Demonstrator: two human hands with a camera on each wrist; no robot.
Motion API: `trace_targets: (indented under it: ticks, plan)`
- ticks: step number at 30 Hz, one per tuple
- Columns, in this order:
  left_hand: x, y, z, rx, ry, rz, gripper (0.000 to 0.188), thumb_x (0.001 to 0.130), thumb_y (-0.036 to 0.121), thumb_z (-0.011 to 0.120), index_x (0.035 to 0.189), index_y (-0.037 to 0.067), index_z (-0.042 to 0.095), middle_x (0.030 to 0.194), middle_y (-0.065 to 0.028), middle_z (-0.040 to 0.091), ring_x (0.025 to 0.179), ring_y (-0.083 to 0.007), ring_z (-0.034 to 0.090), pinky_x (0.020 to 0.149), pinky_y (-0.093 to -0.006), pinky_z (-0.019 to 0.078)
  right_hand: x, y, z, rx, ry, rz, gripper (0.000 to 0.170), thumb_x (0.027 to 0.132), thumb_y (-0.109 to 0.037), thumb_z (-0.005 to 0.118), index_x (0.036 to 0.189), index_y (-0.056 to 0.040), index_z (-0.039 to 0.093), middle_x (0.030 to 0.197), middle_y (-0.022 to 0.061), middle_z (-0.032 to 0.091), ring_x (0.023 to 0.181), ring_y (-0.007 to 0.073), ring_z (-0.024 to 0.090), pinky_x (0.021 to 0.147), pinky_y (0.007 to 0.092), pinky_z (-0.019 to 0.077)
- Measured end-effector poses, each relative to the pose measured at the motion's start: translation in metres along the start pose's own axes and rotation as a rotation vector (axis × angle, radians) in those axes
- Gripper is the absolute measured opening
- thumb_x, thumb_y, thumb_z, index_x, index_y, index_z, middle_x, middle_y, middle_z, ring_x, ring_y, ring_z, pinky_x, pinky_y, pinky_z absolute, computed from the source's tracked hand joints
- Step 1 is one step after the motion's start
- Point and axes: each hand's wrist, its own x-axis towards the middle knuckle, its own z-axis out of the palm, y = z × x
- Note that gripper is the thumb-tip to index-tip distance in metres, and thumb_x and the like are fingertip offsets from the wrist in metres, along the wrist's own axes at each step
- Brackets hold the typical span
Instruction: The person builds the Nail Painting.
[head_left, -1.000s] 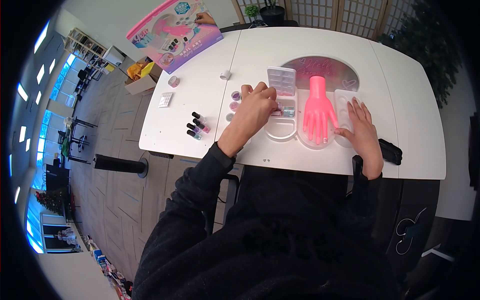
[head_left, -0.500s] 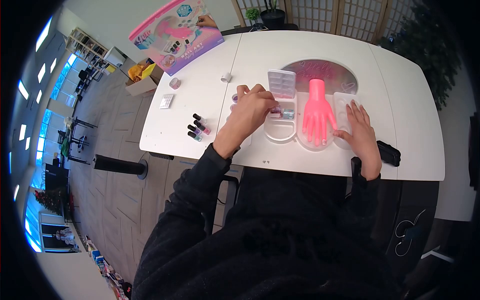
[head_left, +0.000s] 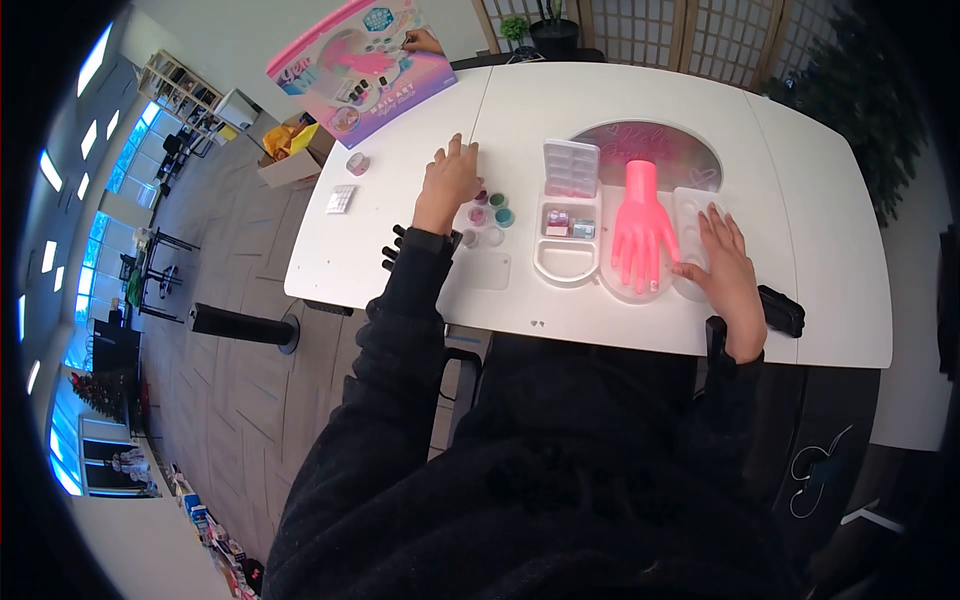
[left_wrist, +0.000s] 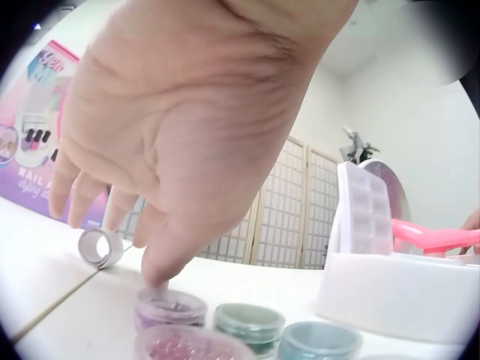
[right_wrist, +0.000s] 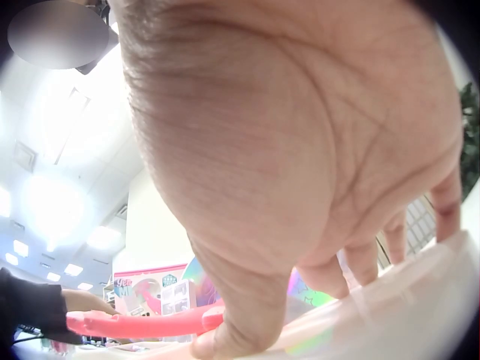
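Note:
My left hand (head_left: 450, 185) reaches over the table, fingers spread, with nothing in its grasp. In the left wrist view its fingers hang around and behind a small white ring-shaped roll (left_wrist: 100, 247), while the thumb tip overlaps a jar of purple glitter (left_wrist: 171, 307). My right hand (head_left: 728, 275) lies with fingers extended on the right-hand tray (head_left: 690, 205) of a white nail station, thumb beside a pink model hand (head_left: 640, 230). Small pink packets (head_left: 557, 222) and blue packets (head_left: 583, 229) sit in the station's left compartment, below a raised clear lid (head_left: 570, 168).
Glitter pots, including a teal pot (head_left: 504, 217), stand left of the station. Dark-capped polish bottles (head_left: 391, 254) are partly hidden by my left sleeve. A nail art box (head_left: 360, 75) stands at the back left, near a small jar (head_left: 357, 163). A black case (head_left: 781, 311) lies beside my right wrist.
My left hand has left the packet compartment and moved left and away from me, past the glitter pots, uncovering the packets. My right hand stays on the tray.

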Motion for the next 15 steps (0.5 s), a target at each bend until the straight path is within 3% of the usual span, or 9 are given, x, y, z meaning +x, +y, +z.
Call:
trace_targets:
  ticks: [5, 7, 8, 10, 13, 15]
  plan:
    - [0.022, -0.01, 0.022, -0.079, -0.103, -0.036, 0.06, 0.086, 0.008, 0.076, 0.144, 0.007, 0.062, 0.151, -0.0242, 0.052, 0.132, -0.0466, 0.058, 0.108, -0.0498, 0.053, 0.0, 0.001, 0.0, 0.012, -0.001, -0.002, 0.098, 0.082, -0.054, 0.08, 0.159, -0.0032, 0.046, 0.173, 0.0114, 0.034, 0.161, 0.0329, 0.026, 0.113, 0.0534, 0.0454]
    - [0.021, -0.012, 0.022, -0.049, -0.003, 0.079, 0.041, 0.085, -0.001, 0.072, 0.126, 0.003, 0.073, 0.128, -0.0222, 0.064, 0.116, -0.0422, 0.068, 0.096, -0.0468, 0.0575, 0.0, 0.0, 0.001, 0.003, -0.008, 0.003, 0.098, 0.082, -0.054, 0.08, 0.159, -0.0033, 0.047, 0.173, 0.0114, 0.034, 0.161, 0.0329, 0.026, 0.113, 0.0533, 0.0454]
    - [0.019, -0.013, 0.023, -0.048, -0.008, 0.077, 0.041, 0.085, -0.001, 0.072, 0.126, 0.003, 0.073, 0.128, -0.0222, 0.064, 0.116, -0.0422, 0.068, 0.096, -0.0468, 0.0575, 0.0, 0.002, 0.002, 0.01, -0.003, 0.0, 0.098, 0.082, -0.054, 0.08, 0.159, -0.0034, 0.047, 0.173, 0.0113, 0.034, 0.161, 0.0331, 0.027, 0.113, 0.0531, 0.0455]
    - [0.018, -0.014, 0.021, -0.323, 0.203, 0.12, 0.026, 0.084, -0.007, 0.072, 0.108, 0.001, 0.079, 0.111, -0.019, 0.068, 0.099, -0.0379, 0.072, 0.083, -0.0435, 0.0589, 0.0, 0.002, 0.003, 0.016, 0.003, -0.004, 0.098, 0.082, -0.054, 0.08, 0.159, -0.0035, 0.047, 0.173, 0.0113, 0.034, 0.161, 0.0333, 0.027, 0.112, 0.0529, 0.0456]
    - [0.002, 0.01, -0.008, -0.382, 0.32, 0.195, 0.022, 0.084, -0.006, 0.076, 0.104, 0.001, 0.08, 0.105, -0.016, 0.068, 0.09, -0.0323, 0.074, 0.076, -0.0394, 0.0585, -0.001, 0.004, 0.004, 0.012, 0.013, -0.003, 0.098, 0.082, -0.054, 0.08, 0.159, -0.0035, 0.047, 0.173, 0.0112, 0.034, 0.161, 0.0333, 0.027, 0.112, 0.0539, 0.0456]
    - [-0.02, 0.035, -0.034, -0.449, 0.292, 0.204, 0.022, 0.084, -0.004, 0.079, 0.104, 0.001, 0.081, 0.105, -0.0145, 0.068, 0.089, -0.0296, 0.073, 0.076, -0.0385, 0.058, 0.001, 0.007, 0.008, 0.021, 0.026, -0.029, 0.098, 0.082, -0.055, 0.079, 0.159, -0.0033, 0.047, 0.173, 0.0114, 0.034, 0.16, 0.0336, 0.027, 0.112, 0.0536, 0.0455]
